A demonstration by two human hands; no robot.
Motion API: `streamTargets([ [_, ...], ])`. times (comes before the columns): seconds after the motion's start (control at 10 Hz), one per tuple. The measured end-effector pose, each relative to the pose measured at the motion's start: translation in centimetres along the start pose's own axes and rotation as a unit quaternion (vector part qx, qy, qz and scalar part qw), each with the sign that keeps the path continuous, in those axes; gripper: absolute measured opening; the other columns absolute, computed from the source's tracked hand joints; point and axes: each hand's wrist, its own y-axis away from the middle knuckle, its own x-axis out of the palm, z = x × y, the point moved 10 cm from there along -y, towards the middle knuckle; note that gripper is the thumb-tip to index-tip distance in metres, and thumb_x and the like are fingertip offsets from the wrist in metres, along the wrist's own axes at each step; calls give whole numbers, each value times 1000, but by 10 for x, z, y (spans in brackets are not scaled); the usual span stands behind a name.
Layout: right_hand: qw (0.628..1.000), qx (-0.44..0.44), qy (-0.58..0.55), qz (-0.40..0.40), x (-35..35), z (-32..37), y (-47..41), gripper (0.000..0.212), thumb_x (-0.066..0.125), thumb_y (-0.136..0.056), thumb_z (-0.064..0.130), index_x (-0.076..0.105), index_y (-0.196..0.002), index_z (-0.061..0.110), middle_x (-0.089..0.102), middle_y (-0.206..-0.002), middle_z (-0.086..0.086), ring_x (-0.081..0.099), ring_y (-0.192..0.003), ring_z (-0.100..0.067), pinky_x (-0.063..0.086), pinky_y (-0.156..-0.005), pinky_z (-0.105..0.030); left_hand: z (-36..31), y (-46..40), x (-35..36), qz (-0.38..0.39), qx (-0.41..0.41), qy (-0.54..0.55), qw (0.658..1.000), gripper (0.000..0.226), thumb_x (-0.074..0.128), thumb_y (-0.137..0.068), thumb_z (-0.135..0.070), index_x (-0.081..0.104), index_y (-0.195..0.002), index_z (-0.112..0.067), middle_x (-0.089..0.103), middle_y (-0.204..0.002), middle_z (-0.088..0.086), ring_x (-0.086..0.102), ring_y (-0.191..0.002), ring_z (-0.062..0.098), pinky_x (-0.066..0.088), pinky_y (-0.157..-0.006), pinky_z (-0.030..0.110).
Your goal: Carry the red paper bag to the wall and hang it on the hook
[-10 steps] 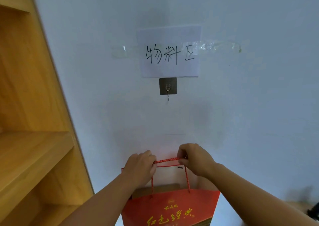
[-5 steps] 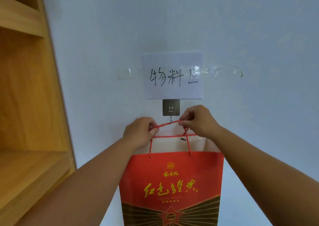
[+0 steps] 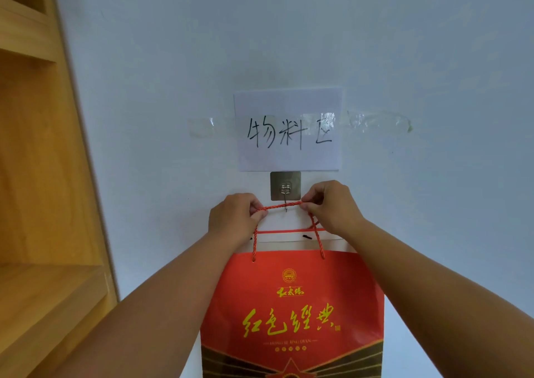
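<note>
The red paper bag with gold lettering hangs flat against the white wall, held up by its red rope handles. My left hand pinches the rope at its left end and my right hand pinches it at its right end. The rope is stretched level between them and crosses the metal prong of the hook, a small steel hook on a square adhesive plate. I cannot tell whether the rope rests on the prong or lies in front of it.
A white paper sign with handwritten characters is taped to the wall just above the hook. A wooden shelf unit stands against the wall on the left, its side panel close to my left arm.
Both hands have lifted the bag from well below the hook until the rope handle is level with the hook's prong.
</note>
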Motion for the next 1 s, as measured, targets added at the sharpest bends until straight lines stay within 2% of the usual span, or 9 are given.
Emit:
streamTargets([
  [0.4, 1000, 9, -12, 8, 10, -21, 5, 13, 79, -83, 5, 70, -78, 14, 70, -78, -1, 66, -71, -16, 60, -72, -33, -4, 7, 17, -9, -6, -11, 1000, 14, 75, -86, -38, 66, -91, -29, 68, -84, -10, 62, -78, 12, 50, -67, 29],
  [0.6, 999, -27, -13, 21, 41, -30, 41, 12, 74, -89, 14, 66, -81, 19, 68, -74, 5, 64, -66, -11, 57, -66, -34, -16, 43, 38, -36, 58, -47, 997, 19, 64, -95, -37, 63, -108, -24, 73, -96, -5, 66, -82, 15, 55, -71, 32],
  [0.7, 999, -34, -21, 2, 45, -29, 50, 17, 73, -90, 14, 63, -81, 24, 66, -73, 7, 62, -65, -9, 53, -65, -31, -16, 53, 40, -60, 47, -50, 996, 24, 65, -95, -34, 62, -115, -22, 73, -103, -1, 68, -84, 17, 53, -71, 29],
  [0.8, 999, -35, -21, 1, 43, -27, 53, 8, 71, -91, 15, 66, -88, 20, 71, -83, 1, 66, -73, -15, 58, -71, -36, -15, 59, 41, -50, 56, -57, 996, 30, 66, -94, -37, 60, -118, -19, 71, -108, 2, 67, -87, 19, 55, -73, 32],
  [0.9, 999, -41, 7, 6, 46, -23, 55, 3, 70, -92, 16, 67, -93, 17, 73, -89, -2, 67, -78, -19, 58, -74, -40, -16, 62, 38, -21, 62, -99, 993, 34, 62, -94, -46, 60, -116, -20, 68, -108, 1, 64, -90, 20, 51, -72, 33],
  [1.0, 999, -46, 24, 9, 39, -13, 63, 8, 69, -93, 23, 67, -100, 19, 72, -93, -1, 65, -83, -19, 58, -76, -45, -15, 88, 24, -42, 49, -107, 992, 37, 57, -95, -51, 59, -114, -19, 64, -107, 0, 60, -91, 18, 52, -75, 34],
])
